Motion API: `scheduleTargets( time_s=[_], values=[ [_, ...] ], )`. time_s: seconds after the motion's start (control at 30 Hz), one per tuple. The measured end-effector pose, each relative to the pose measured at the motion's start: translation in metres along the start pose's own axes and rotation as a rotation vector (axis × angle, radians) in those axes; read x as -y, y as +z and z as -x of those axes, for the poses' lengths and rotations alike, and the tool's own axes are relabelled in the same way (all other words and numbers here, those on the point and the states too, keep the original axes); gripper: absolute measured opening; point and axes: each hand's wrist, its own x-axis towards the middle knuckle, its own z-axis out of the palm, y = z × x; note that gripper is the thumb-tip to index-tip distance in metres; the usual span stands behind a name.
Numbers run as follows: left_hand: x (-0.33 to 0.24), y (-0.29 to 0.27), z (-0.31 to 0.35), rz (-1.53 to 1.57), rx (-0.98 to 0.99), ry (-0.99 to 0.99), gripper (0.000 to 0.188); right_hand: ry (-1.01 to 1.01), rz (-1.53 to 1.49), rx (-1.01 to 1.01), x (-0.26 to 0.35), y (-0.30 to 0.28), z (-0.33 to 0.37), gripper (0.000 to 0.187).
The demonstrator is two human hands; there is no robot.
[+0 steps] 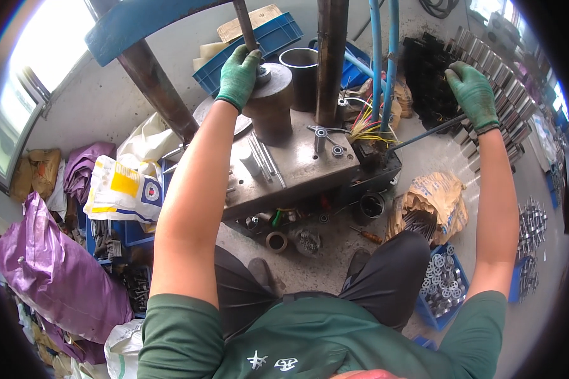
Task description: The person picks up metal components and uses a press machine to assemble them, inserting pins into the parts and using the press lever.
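While the green-gloved left hand (239, 74) grips the dull grey metal cylinder (272, 104) on the far press plate (300, 165), the right hand (473, 95), fingers curled around a thin dark lever (427, 132), could bring the ram down and pinch it.

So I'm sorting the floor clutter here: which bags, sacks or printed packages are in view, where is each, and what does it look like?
Printed sack: left of the metal press table, white with yellow and blue panels, crumpled.
Purple plastic bag: far left floor, large, bulging.
Brown paper bag: right of the table, torn open, metal parts inside.
Cardboard piece: in the blue crate at the top, tan, flat.
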Motion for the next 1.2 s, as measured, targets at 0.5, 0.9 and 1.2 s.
scheduleTargets(
  time_s=[0.5, 0.9, 1.2],
  values=[
    [-0.021, 0.062, 0.201, 0.267, 0.079, 0.218, 0.048, -0.004, -0.097, 0.077, -0.012, -0.013, 0.035, 0.031],
    [0.072, 0.079, 0.302, 0.697, -0.110, -1.123, 0.038, -0.088, -0.181, 0.099, -0.006, -0.041, 0.145, 0.025],
    [0.077, 0.062, 0.308, 0.710, -0.078, -1.262, 0.045, -0.055, -0.263, 0.096, -0.018, -0.037, 0.190, 0.020]
  ],
)
